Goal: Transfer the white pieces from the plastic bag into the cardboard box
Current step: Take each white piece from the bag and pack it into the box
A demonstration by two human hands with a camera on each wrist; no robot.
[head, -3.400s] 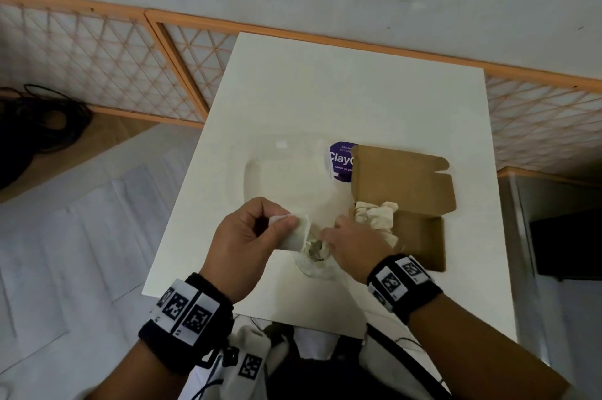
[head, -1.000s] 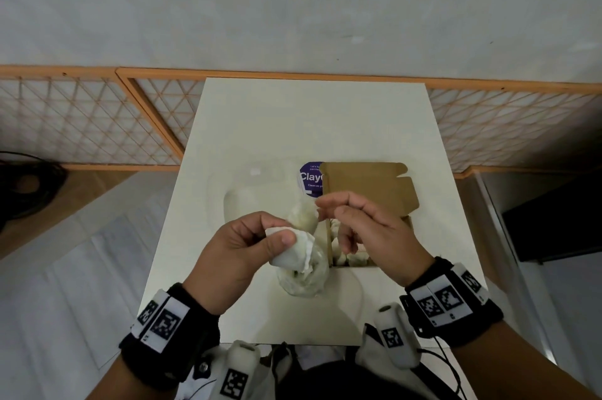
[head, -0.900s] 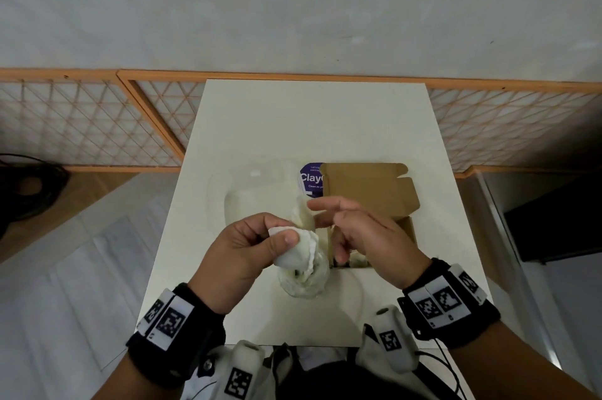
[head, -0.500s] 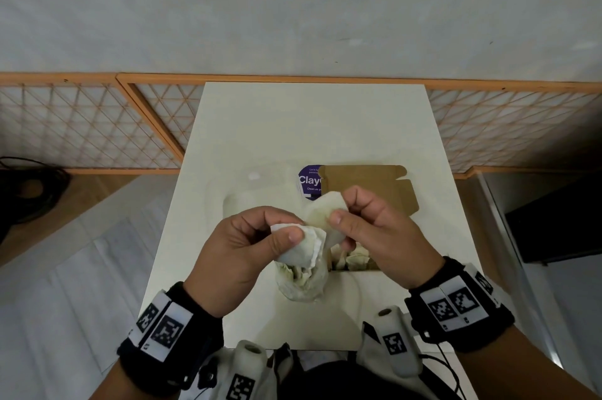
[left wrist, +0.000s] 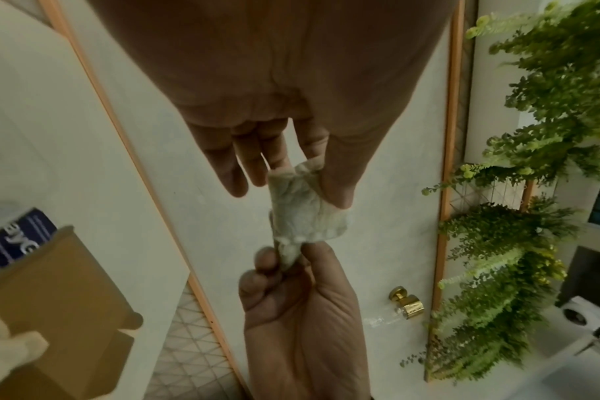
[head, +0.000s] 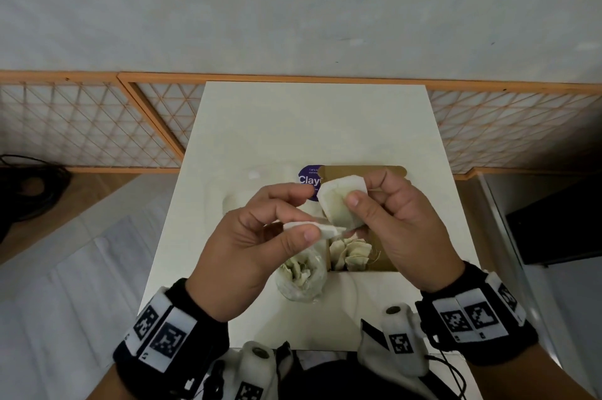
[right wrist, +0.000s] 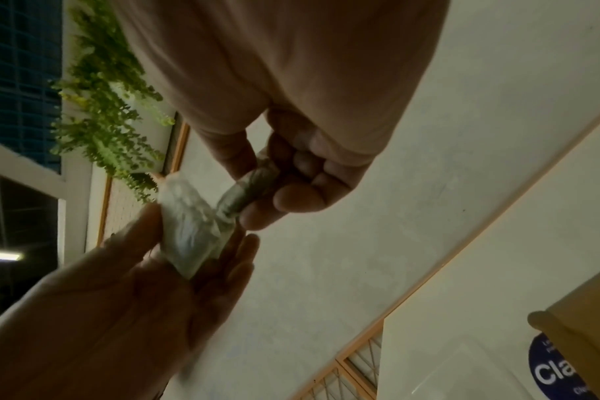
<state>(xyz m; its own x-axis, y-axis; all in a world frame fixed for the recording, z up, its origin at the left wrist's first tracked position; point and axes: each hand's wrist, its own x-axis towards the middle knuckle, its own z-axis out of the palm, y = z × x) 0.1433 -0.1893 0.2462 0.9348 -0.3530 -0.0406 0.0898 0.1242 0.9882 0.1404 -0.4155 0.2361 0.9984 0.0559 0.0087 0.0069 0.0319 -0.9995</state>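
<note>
My left hand [head: 301, 225] pinches the folded rim of the clear plastic bag [head: 301, 276], which hangs over the table with several white pieces inside. My right hand [head: 361, 192] pinches one flat white piece [head: 337, 204] between thumb and fingers, just above the bag mouth and over the cardboard box [head: 384, 264]. The box lies open, its lid [head: 361, 171] folded back, with several white pieces [head: 350, 254] inside. In the left wrist view the bag rim [left wrist: 305, 213] sits between both hands. In the right wrist view the piece [right wrist: 249, 189] is next to the bag rim [right wrist: 189, 232].
The white table [head: 309, 126] holds a clear plastic container [head: 254, 194] with a purple round sticker [head: 308, 181] left of the box. An orange lattice fence [head: 97, 126] runs behind the table. Dark cables [head: 29, 191] lie on the floor at left.
My right hand has drawn a white piece up out of the bag mouth and carried it slightly up and right. My left hand has kept its pinch on the bag rim.
</note>
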